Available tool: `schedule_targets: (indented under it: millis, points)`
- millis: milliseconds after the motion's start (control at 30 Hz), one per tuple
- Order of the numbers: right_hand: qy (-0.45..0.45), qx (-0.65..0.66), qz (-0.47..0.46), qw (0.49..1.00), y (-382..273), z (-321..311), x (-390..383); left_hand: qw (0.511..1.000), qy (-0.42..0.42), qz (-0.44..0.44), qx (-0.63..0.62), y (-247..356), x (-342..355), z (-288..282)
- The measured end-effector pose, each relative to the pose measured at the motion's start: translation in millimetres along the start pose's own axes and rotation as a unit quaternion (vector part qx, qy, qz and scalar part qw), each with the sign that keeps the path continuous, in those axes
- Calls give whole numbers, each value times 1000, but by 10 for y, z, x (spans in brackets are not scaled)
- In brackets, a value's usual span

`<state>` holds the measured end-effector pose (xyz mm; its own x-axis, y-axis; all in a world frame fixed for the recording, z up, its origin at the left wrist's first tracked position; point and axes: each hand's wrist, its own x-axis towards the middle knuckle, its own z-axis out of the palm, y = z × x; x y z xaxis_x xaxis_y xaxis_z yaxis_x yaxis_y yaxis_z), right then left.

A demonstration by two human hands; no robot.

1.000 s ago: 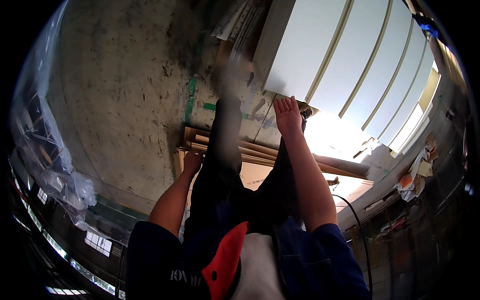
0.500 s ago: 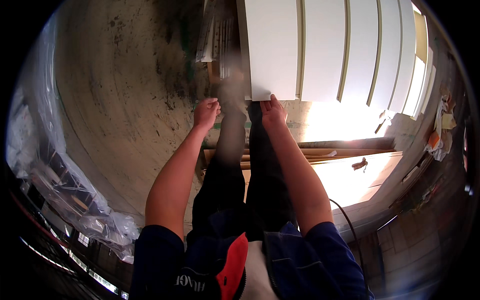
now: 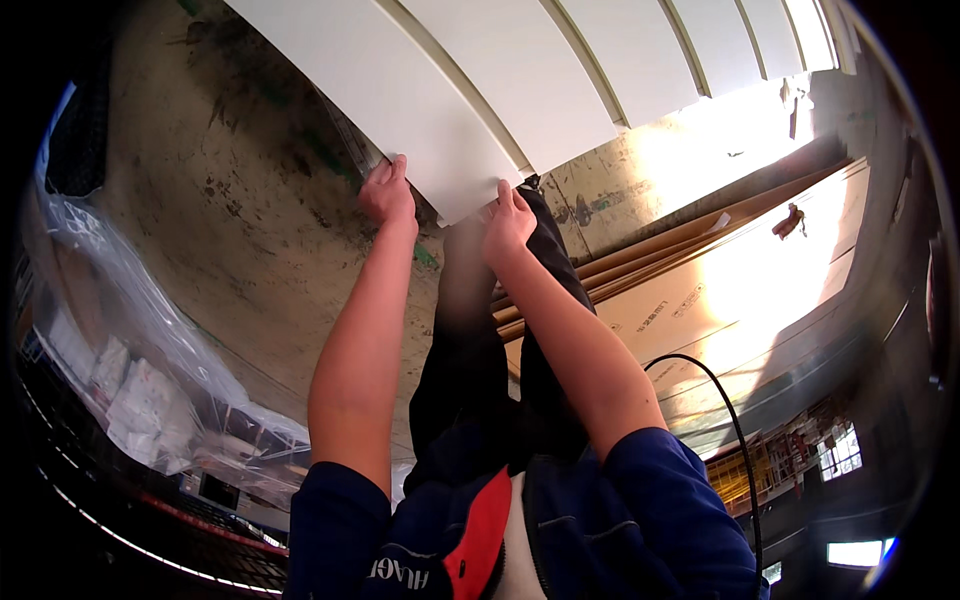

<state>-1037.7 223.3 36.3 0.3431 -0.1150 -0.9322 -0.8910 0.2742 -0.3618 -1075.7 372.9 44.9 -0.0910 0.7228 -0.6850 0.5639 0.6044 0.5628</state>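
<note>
A long white panel (image 3: 400,100) stretches away from me, its near end just above my legs. At its left edge, close to the near corner, my left hand (image 3: 388,195) has the thumb on top and the fingers curled in at the side. My right hand (image 3: 510,225) pinches the near end edge, thumb over the top face and fingers below. More white panels (image 3: 530,70) lie to the right, side by side, with narrow beige strips between them. Undersides of the panels are hidden.
Flat brown cardboard sheets (image 3: 690,235) lie right of my legs, a small scrap on top. A black cable (image 3: 735,415) curves past my right arm. Clear plastic film (image 3: 170,300) covers things at the left. The stained concrete floor (image 3: 220,200) shows between.
My left hand, earlier apart from the panel in a loose fist, is now on its left edge. My right hand stays on the near end. The panels and floor appear turned as the view shifts.
</note>
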Motion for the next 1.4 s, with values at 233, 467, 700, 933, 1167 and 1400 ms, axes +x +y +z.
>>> schedule_targets:
  millis: [233, 467, 700, 933, 1167, 1400]
  points:
    - [106, 104, 59, 987, -292, 141, 73, 998, 8, -66, -14, 101, -34, 10]
    - [179, 108, 69, 975, -308, 231, 105, 996, -7, -86, -17, 153, -18, -20]
    - [217, 121, 60, 967, -269, 258, 139, 994, -26, -96, -48, 122, 14, -46]
    - [210, 118, 45, 969, -178, 239, 223, 992, -31, -110, -55, 136, 68, -99]
    - [198, 137, 42, 970, -80, 199, 345, 991, -40, -112, -64, 151, 74, -133]
    - [190, 138, 49, 971, -115, 157, 315, 990, -56, -119, -59, 197, 21, -140]
